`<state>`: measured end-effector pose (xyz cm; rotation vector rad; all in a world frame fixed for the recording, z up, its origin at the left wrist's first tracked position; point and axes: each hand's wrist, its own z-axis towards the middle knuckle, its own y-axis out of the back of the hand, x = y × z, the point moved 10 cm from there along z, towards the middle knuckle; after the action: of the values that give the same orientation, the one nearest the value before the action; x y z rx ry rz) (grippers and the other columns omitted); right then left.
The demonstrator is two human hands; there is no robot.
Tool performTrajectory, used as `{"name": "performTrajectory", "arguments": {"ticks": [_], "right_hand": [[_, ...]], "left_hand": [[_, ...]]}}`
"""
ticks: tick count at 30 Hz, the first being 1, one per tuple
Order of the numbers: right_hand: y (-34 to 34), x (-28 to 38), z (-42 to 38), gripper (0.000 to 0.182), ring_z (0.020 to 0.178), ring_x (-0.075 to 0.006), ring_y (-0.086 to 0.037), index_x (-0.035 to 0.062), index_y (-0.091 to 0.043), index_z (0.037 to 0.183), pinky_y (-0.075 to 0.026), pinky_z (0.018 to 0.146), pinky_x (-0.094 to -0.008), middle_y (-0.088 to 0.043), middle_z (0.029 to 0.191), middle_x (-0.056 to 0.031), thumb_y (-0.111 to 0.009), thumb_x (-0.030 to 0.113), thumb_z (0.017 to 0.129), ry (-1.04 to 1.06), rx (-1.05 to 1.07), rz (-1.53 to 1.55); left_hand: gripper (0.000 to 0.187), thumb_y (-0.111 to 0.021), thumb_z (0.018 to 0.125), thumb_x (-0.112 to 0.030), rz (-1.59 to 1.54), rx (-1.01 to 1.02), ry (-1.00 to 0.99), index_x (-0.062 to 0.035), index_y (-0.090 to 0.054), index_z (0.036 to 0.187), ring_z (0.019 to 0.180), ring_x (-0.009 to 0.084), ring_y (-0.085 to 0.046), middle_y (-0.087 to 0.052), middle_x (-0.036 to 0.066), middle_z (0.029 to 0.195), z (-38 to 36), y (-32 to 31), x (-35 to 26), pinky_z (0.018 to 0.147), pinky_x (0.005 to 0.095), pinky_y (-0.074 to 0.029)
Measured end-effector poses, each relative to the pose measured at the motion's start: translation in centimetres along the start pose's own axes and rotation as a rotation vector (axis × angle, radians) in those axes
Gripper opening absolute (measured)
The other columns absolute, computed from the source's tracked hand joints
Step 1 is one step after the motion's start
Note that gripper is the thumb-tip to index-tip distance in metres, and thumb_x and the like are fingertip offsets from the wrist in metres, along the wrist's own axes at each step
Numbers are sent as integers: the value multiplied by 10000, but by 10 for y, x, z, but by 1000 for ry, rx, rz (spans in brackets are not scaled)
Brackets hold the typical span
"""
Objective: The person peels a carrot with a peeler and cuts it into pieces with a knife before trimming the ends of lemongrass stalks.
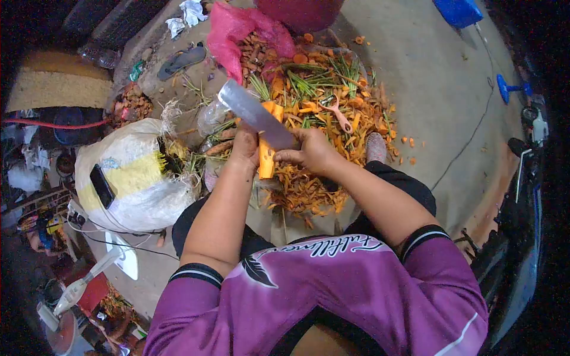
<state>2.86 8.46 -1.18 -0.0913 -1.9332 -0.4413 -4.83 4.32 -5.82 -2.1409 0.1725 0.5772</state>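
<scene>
My left hand (244, 146) is closed around a peeled orange carrot (266, 163), which points up and down in front of me. In my right hand (312, 152) is a knife (249, 110) with a broad metal blade, its handle hidden by the fingers. The blade slants up and left across the carrot; whether it cuts in cannot be made out. Under both hands spreads a heap of orange peelings (314, 193) mixed with carrot pieces and green stalks (303, 83). A pink peeler (342, 120) lies on the heap, right of the blade.
Beyond the heap are a pink bag (222, 44) and a red tub (303, 12). To my left sits a white and yellow sack (127, 202) with a phone (103, 186) on it. A sandal (181, 62) and a fan (74, 293) are also leftward. A cable (466, 145) crosses the right floor.
</scene>
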Motion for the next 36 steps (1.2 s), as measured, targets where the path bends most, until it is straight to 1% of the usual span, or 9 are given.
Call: {"name": "performTrajectory", "arguments": {"ticks": [8, 12, 15, 21, 26, 29, 32, 34, 36], "right_hand": [[-2, 4, 1, 772, 788, -322, -581, -2, -553, 971, -447, 716, -368, -592, 835, -204, -738, 540, 454, -2, 36, -182], [-7, 1, 0, 722, 792, -321, -580, -15, -563, 935, -445, 722, -361, -594, 820, -203, -727, 528, 488, -59, 45, -268], [-13, 5, -3, 654, 791, -304, -585, -26, -572, 912, -442, 719, -337, -600, 807, -190, -738, 472, 522, -133, 96, -273], [-27, 11, 0, 560, 766, -285, -587, -7, -590, 884, -441, 711, -341, -605, 776, -165, -682, 473, 612, -48, 211, -237], [-31, 9, 5, 484, 690, -222, -589, -18, -595, 860, -447, 670, -320, -614, 726, -110, -680, 411, 653, 126, 152, -27], [-26, 10, -2, 464, 624, -163, -579, -20, -601, 854, -452, 628, -275, -621, 725, -86, -710, 375, 635, -84, 201, 72], [-19, 1, 3, 452, 562, -108, -549, -3, -609, 858, -446, 578, -247, -623, 721, -69, -732, 357, 613, -54, 93, -4], [-15, 18, 1, 450, 530, -119, -540, 6, -613, 839, -443, 554, -254, -619, 689, -65, -739, 365, 598, 127, 65, -104], [0, 50, -10, 396, 505, -174, -547, 21, -610, 834, -433, 520, -277, -594, 606, -76, -726, 333, 619, 218, -31, -368]], "left_hand": [[456, -446, 832, -354, 75, 81, -31, -41, -430, 1163, 880, 234, -563, -548, 130, 1032, 1, -11, 5, 734, 346, -490], [471, -430, 840, -359, 40, 19, 42, -48, -402, 1193, 832, 238, -577, -558, 146, 1004, 4, 1, 10, 694, 336, -501], [460, -413, 850, -354, -8, 255, 95, -65, -390, 1208, 813, 239, -583, -566, 149, 978, 0, -20, 11, 675, 333, -504], [456, -407, 858, -351, -68, 132, 248, -73, -382, 1218, 764, 231, -583, -563, 159, 952, 6, 4, 32, 642, 318, -504], [392, -502, 817, -299, -82, 128, 222, -45, -469, 1114, 790, 236, -586, -575, 144, 941, 8, 3, 28, 669, 340, -505], [387, -510, 818, -285, -21, 22, 198, -46, -462, 1119, 820, 224, -579, -567, 128, 962, 4, -1, 18, 681, 338, -502], [388, -495, 827, -308, 87, -120, -13, -53, -460, 1117, 815, 233, -577, -562, 126, 976, 3, 12, -5, 697, 351, -497], [366, -482, 833, -312, -84, -72, 75, -48, -472, 1086, 829, 227, -570, -560, 120, 973, 26, 58, 9, 706, 365, -492], [378, -468, 834, -339, 53, -96, -94, -48, -476, 1075, 825, 231, -570, -566, 117, 952, 23, 54, -14, 711, 364, -490]]}}
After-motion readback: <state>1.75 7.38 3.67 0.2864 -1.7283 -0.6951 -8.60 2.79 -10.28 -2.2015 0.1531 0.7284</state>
